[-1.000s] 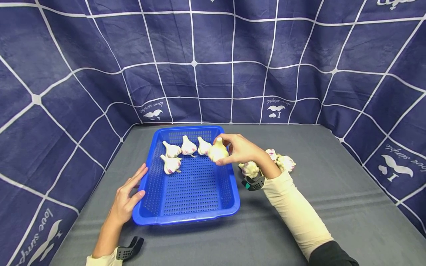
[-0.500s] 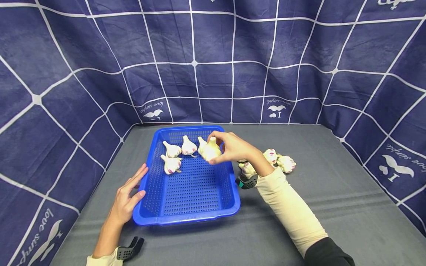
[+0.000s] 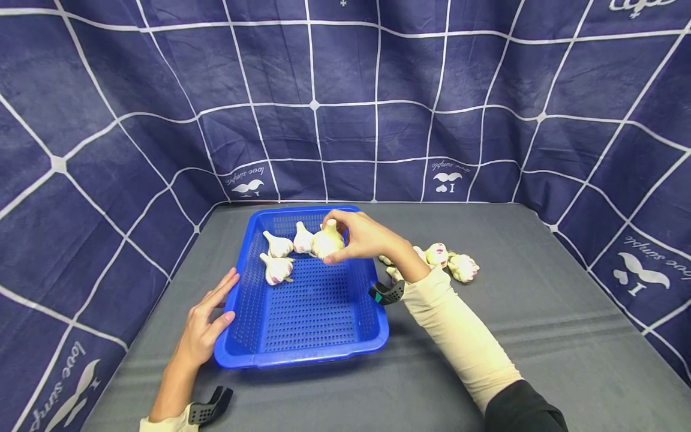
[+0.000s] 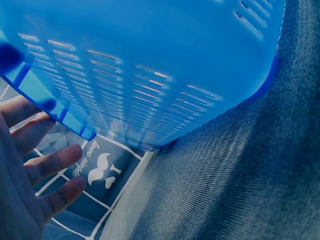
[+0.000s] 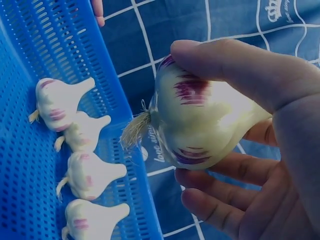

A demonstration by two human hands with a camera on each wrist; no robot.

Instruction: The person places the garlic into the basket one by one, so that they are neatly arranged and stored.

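My right hand (image 3: 367,235) pinches a white garlic bulb (image 3: 327,241) between thumb and fingers, above the far right part of a blue plastic basket (image 3: 302,357). Up close in the right wrist view, the held garlic bulb (image 5: 200,117) shows purple streaks and a tuft of dry roots. Several more garlic bulbs (image 3: 278,270) lie inside the basket along its far and left sides; one is mostly hidden behind the held bulb. Against the basket's left rim rests my left hand (image 3: 201,327), its fingers extended, with fingertips (image 4: 47,120) at the rim in the left wrist view.
Right of the basket, a loose group of garlic bulbs (image 3: 463,267) lies on the grey tabletop (image 3: 518,336), partly covered by the right forearm. Dark blue checked cloth (image 3: 345,132) hangs around the table's back and sides.
The right hand has carried its garlic bulb leftward over the basket, now overlapping the bulb lying at the far side. The left hand and the basket have stayed put.
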